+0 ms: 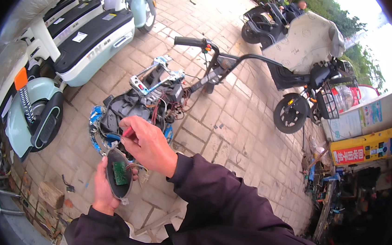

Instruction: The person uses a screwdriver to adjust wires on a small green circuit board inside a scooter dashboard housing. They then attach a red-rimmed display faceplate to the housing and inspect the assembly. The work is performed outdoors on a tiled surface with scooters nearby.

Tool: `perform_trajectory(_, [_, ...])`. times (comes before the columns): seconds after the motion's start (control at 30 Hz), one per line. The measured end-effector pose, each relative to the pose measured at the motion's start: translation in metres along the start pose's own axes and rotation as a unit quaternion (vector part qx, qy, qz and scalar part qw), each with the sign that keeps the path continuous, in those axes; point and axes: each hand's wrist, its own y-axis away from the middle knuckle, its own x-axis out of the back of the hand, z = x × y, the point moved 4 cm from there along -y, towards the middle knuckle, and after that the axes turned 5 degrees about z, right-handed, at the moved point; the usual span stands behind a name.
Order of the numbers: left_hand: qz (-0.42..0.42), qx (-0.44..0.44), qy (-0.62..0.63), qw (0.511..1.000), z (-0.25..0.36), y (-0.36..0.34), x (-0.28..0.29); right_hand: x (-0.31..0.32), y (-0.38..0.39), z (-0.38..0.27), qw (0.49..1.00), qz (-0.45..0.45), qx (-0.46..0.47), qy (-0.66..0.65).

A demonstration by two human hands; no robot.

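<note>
Low in front of me, my left hand [104, 190] is closed around the edge of a dark oval casing [122, 190], its open side facing up. A green circuit board [120, 173] lies inside it, and thin wires with a pale connector [143, 176] trail off its right side. Above the casing, my right hand [152, 147] pinches a red-handled tool [129, 131]; its tip is hidden. Just beyond both hands stands a partly stripped scooter body [118, 108] with loose wiring [162, 108] and blue patterned panels. Its black handlebar [191, 42] leans to the upper right.
Light blue scooters [89, 64] stand in a row at left. A black scooter [295, 103] with a printed cover is parked at far right. Tools and parts crowd a shelf [333, 200] below a yellow sign [366, 147]. A wooden block [51, 195] lies on the paving at lower left.
</note>
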Motion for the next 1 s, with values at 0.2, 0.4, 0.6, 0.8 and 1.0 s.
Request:
perform_trajectory(0.2, [-0.022,0.003,0.016,1.000,0.000,0.000,0.000,-0.001,-0.001,-0.013,0.999,-0.023,-0.035,-0.024])
perform_trajectory(0.4, [-0.009,-0.005,-0.003,1.000,0.002,0.005,0.002,0.001,-0.002,-0.015,0.995,-0.013,-0.018,0.101])
perform_trajectory(0.6, [-0.020,-0.010,0.069,0.997,0.004,-0.001,-0.003,0.001,-0.003,-0.007,0.993,0.011,0.048,0.105])
perform_trajectory(0.8, [-0.035,0.005,0.020,0.999,0.001,-0.005,0.011,-0.010,0.003,0.006,0.992,-0.038,-0.090,-0.074])
perform_trajectory(1.0, [-0.014,-0.005,0.002,1.000,0.003,-0.004,0.009,-0.010,0.001,-0.008,0.998,-0.032,-0.016,0.053])
